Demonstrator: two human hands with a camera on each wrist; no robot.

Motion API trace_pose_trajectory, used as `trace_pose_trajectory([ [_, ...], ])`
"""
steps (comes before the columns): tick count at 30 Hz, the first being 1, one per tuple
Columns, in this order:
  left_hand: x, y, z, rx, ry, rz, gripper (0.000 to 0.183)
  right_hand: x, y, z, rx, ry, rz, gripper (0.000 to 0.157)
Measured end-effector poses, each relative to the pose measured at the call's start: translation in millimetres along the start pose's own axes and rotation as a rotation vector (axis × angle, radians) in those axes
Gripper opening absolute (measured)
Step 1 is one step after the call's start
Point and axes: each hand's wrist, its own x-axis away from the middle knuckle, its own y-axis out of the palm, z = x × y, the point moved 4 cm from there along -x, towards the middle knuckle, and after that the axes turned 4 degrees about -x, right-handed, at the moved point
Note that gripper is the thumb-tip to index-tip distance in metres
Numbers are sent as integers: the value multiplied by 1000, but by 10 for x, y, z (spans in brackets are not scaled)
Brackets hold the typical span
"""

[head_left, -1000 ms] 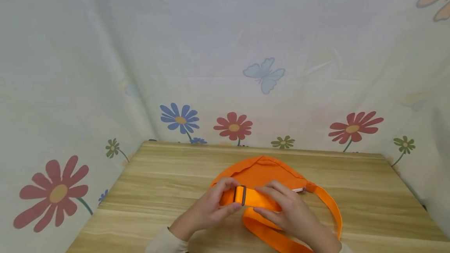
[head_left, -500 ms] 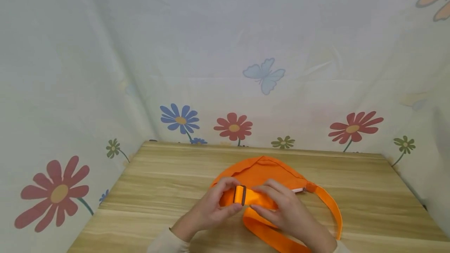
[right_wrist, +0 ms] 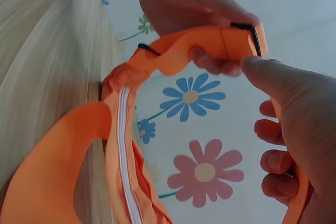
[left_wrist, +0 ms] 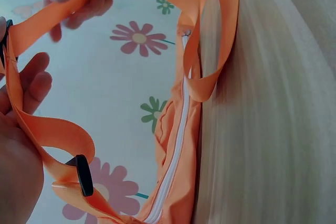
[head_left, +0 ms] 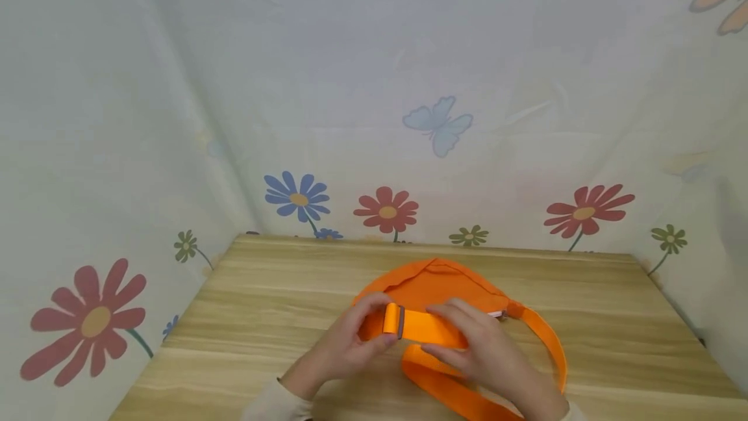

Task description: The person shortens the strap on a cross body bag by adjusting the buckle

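An orange waist bag (head_left: 444,288) with a white zipper (right_wrist: 124,145) lies on the table, its orange strap (head_left: 423,328) raised in front of it. At the strap's dark slide buckle (head_left: 400,322), my left hand (head_left: 347,340) pinches the strap between thumb and fingers. My right hand (head_left: 487,346) holds the strap just right of that buckle, thumb below and fingers above. In the left wrist view a second black buckle (left_wrist: 84,175) sits lower on the strap, near the bag's end. A strap loop (head_left: 450,395) hangs down under my right hand.
The wooden table (head_left: 263,297) runs back to a pale curtain (head_left: 339,70) printed with flowers and butterflies, which also closes in both sides. The strap's far part (head_left: 549,336) curves round to the right from the bag's end.
The buckle has shifted slightly left and turned in my left hand. My right hand moved a little left, then back right along the strap. The bag stays in place.
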Motion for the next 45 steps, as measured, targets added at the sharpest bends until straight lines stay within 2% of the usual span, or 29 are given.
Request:
trace_pose_trajectory([
  [4, 3, -38, 0, 10, 5, 6, 41, 33, -28, 33, 37, -61, 12, 46],
  [8, -10, -33, -7, 22, 36, 1, 43, 47, -18, 24, 43, -73, 20, 50],
  [12, -14, -12, -13, 44, 35, -8, 45, 53, 6, 4, 11, -76, 32, 48],
  [17, -18, 29, -13, 76, -6, -39, 46, 48, 40, -27, -46, -60, 37, 41],
  [23, -54, 63, 3, 113, 27, -64, 49, -15, 81, -66, -57, -32, 17, 43],
  [26, -55, 65, -1, 108, 32, -60, 47, -42, 92, -85, -51, -62, 13, 41],
  [34, -6, 8, -45, 114, -1, -14, 41, 33, -2, 16, -44, -48, 16, 44],
  [39, 1, -8, -70, 120, -12, -7, 41, 56, -44, 61, -14, -113, 35, 40],
  [41, -1, -5, -78, 132, -33, -11, 43, 54, -43, 65, -14, -132, 41, 39],
  [45, -9, -6, -86, 167, -87, -25, 51, 53, -32, 68, -23, -120, 50, 38],
])
